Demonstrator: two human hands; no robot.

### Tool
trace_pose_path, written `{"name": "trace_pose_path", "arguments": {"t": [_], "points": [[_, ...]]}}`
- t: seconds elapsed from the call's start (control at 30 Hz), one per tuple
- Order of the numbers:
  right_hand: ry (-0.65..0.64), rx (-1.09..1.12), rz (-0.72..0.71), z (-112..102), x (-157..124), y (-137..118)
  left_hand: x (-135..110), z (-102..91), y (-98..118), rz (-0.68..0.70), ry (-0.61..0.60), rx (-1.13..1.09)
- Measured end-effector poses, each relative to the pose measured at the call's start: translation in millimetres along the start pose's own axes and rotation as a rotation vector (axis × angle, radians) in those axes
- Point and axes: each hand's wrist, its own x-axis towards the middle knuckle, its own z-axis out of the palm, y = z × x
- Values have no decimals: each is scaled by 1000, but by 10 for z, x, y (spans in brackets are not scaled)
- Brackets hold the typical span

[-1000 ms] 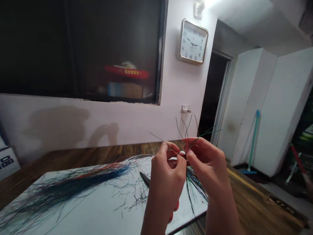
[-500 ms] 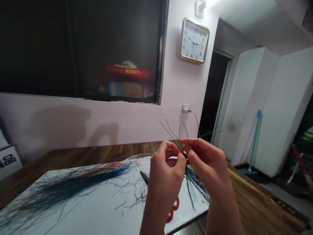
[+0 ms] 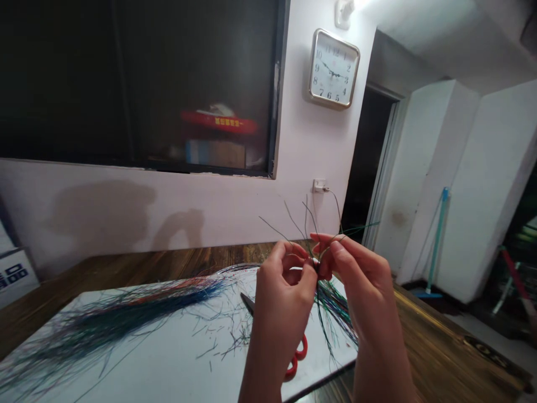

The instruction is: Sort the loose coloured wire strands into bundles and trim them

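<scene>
My left hand (image 3: 282,296) and my right hand (image 3: 359,280) are raised together above the table, fingertips pinched on a small bunch of thin coloured strands (image 3: 331,305). Loose strand ends fan upward above my fingers, and longer green and blue ends hang below my right hand. Under my hands lies a white board (image 3: 159,358) with a long heap of blue, green and red strands (image 3: 121,316) across it. Scissors with red handles (image 3: 296,358) lie on the board, partly hidden behind my left wrist.
The board rests on a dark wooden table (image 3: 436,347) against a pale wall. A wall clock (image 3: 333,68), a dark window (image 3: 138,84), a socket with a cable (image 3: 319,186) and a doorway (image 3: 369,168) are behind. A box (image 3: 14,274) stands at far left.
My hands stay pinched on the strands and shift slightly; the upward strand ends have spread differently. The view has tilted a little, showing more of the scissor handles.
</scene>
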Motion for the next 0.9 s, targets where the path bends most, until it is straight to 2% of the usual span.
{"name": "trace_pose_path", "arguments": {"t": [0.33,0.53,0.73,0.9], "points": [[117,29,-109,-30,24,94,13,-7,17,-18,-14,-110],[148,75,-85,-5,35,77,21,-28,22,-32,-34,-152],[148,139,-84,-31,49,111,20,-15,36,-35,51,-183],[173,97,-81,-50,42,129,46,-32,4,24,124,-117]]}}
